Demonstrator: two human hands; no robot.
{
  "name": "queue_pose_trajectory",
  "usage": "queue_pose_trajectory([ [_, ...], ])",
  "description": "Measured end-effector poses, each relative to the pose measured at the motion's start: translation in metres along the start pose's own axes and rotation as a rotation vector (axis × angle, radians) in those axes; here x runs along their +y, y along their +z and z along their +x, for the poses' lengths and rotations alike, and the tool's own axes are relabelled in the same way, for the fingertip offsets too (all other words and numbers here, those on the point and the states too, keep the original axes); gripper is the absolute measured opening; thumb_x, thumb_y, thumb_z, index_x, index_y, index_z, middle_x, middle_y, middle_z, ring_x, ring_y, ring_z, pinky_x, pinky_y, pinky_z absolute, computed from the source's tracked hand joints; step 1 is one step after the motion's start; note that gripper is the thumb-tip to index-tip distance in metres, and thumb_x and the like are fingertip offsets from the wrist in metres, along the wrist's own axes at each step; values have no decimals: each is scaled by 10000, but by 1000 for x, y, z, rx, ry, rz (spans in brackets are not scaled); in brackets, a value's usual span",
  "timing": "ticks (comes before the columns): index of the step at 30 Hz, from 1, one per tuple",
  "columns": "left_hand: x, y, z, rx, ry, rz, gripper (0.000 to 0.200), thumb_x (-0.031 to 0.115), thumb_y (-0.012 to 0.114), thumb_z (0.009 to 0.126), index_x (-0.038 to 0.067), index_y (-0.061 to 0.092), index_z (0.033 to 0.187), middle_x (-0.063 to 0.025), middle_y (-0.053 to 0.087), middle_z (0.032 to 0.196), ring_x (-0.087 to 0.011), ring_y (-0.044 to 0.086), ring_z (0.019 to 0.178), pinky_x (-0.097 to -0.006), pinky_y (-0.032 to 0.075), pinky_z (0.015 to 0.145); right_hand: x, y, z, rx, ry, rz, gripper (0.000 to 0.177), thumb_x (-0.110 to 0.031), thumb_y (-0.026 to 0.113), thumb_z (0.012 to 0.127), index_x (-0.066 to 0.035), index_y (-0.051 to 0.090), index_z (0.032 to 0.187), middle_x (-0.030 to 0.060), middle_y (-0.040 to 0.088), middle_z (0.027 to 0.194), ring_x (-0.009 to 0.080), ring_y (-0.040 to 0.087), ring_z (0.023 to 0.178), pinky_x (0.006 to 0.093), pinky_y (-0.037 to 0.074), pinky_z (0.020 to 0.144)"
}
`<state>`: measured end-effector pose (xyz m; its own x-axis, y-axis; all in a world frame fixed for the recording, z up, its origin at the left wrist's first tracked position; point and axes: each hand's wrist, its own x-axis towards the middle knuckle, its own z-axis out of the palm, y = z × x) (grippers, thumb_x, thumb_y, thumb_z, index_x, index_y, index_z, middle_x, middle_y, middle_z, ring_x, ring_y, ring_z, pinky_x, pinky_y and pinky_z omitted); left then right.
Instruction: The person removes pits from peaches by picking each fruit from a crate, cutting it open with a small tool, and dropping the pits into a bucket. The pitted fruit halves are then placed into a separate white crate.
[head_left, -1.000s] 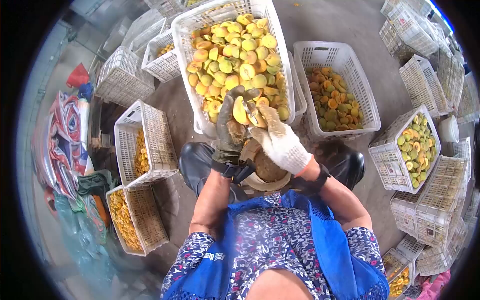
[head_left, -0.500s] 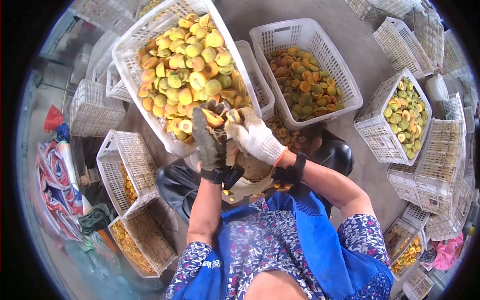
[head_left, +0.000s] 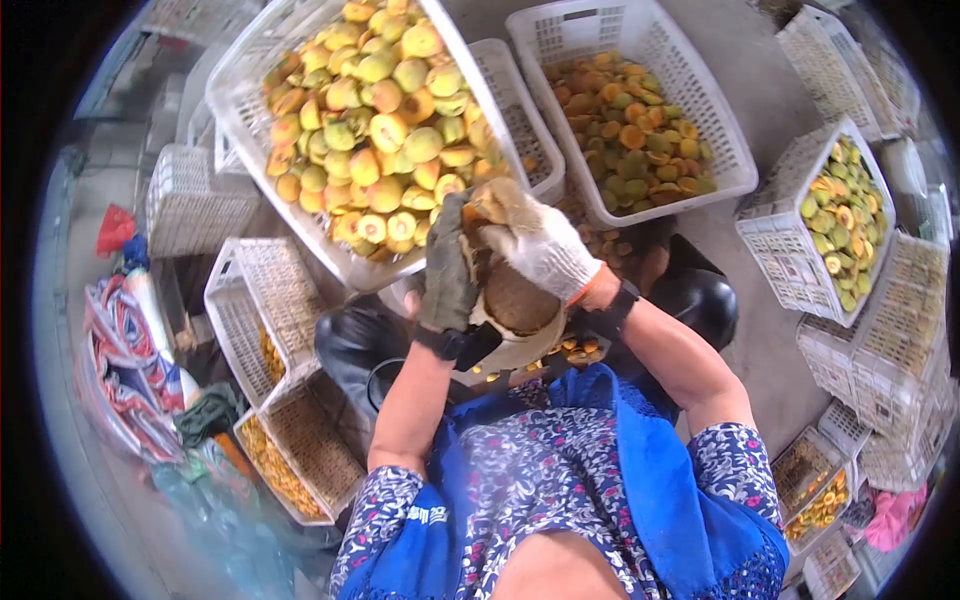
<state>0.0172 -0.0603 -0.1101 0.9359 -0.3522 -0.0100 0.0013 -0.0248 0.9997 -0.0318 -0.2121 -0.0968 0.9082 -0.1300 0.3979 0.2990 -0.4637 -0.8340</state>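
Observation:
My left hand (head_left: 447, 275), in a dark grey-green glove, is closed around the left side of an orange peach half (head_left: 485, 208). My right hand (head_left: 545, 250), in a white knit glove with stained fingertips, curls over the same fruit from the right, its fingers bent and partly hiding it. Both hands are close together above a pale bucket (head_left: 505, 352) with a brown, rounded surface (head_left: 522, 300) inside. Just beyond them, a tilted white crate (head_left: 237, 105) is full of halved, yellow-green peaches (head_left: 365, 125).
Another white crate (head_left: 735, 165) with peach halves stands ahead to the right, beside a narrower crate (head_left: 548, 180). More fruit fills a crate (head_left: 790, 265) farther right. Crates with orange pieces (head_left: 280, 470) stand at left. Fruit bits (head_left: 575, 350) lie near the bucket.
My hands have drawn together and turned inward over the bucket, away from the peach crate. The peach halves seen apart in each hand are now mostly covered. The view has shifted slightly.

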Motion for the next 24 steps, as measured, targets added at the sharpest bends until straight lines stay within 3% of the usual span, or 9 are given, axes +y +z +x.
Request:
queue_pose_trajectory([
  [1, 6, 6, 0, -1, -316, -607, 446, 397, 401, 1016, 28, 518, 1236, -82, 596, 1144, -162, 594, 1023, -245, 506, 850, 0, 2, 1, 25, 19, 1, 393, -192, 643, 866, 2, 514, 1183, 182, 654, 966, 368, 639, 903, 411, 521, 743],
  [2, 21, 14, -1, -6, -38, 31, 426, 377, 382, 1024, 19, 507, 1219, -104, 583, 1142, -190, 592, 1045, -271, 513, 881, -5, 0, 6, 73, 36, 122, 425, -175, 654, 864, 5, 496, 1215, 179, 654, 973, 361, 646, 910, 411, 526, 735],
  [3, 31, 18, -2, 9, -38, 39, 426, 377, 382, 1024, 19, 507, 1219, -104, 583, 1142, -190, 592, 1045, -271, 513, 881, -11, -5, 10, 43, 175, 194, 450, -155, 663, 857, -12, 482, 1243, 175, 655, 964, 359, 652, 880, 414, 529, 709],
  [7, 44, 13, 5, 146, -197, -675, 321, 189, 411, 1023, 2, 457, 1279, -124, 557, 1197, -210, 567, 1084, -347, 545, 827, -7, -17, 10, 20, 48, -17, 314, -183, 640, 877, -60, 521, 1140, 187, 647, 902, 365, 655, 772, 421, 520, 644],
  [9, 38, 8, 8, 190, -127, -717, 336, 215, 390, 1030, 6, 455, 1285, -124, 556, 1201, -209, 566, 1088, -332, 535, 855, -26, -19, 11, -238, 459, 222, 292, -195, 644, 869, -69, 529, 1105, 196, 635, 836, 368, 644, 728, 424, 515, 639],
  [10, 40, 9, 6, 171, -1, -393, 394, 286, 351, 1038, 2, 450, 1293, -129, 552, 1211, -198, 568, 1075, -321, 522, 880, -18, -6, 4, -178, 329, 169, 305, -196, 641, 864, -62, 528, 1113, 190, 624, 787, 368, 633, 690, 425, 507, 617],
  [15, 37, 12, 6, 197, -26, -533, 415, 308, 358, 1032, -7, 446, 1288, -119, 548, 1185, -199, 564, 1066, -323, 492, 918, -6, 13, -4, -198, 222, 54, 270, -154, 608, 860, 20, 540, 1054, 205, 604, 846, 349, 619, 676, 407, 500, 583],
  [17, 31, 11, 5, 177, 168, -89, 418, 321, 383, 1022, -2, 448, 1280, -107, 543, 1154, -209, 560, 1059, -341, 480, 927, 2, 16, -5, -247, -291, -378, 252, -99, 601, 806, 57, 562, 1001, 247, 553, 1023, 352, 609, 748, 396, 511, 621],
  [24, 24, 16, 10, 285, 77, -381, 443, 364, 432, 1003, -8, 502, 1234, -97, 554, 1148, -176, 553, 1018, -311, 457, 913, -9, 20, -8, -229, -226, -297, 234, -52, 535, 796, 77, 574, 988, 257, 498, 1079, 357, 585, 817, 398, 508, 708],
])
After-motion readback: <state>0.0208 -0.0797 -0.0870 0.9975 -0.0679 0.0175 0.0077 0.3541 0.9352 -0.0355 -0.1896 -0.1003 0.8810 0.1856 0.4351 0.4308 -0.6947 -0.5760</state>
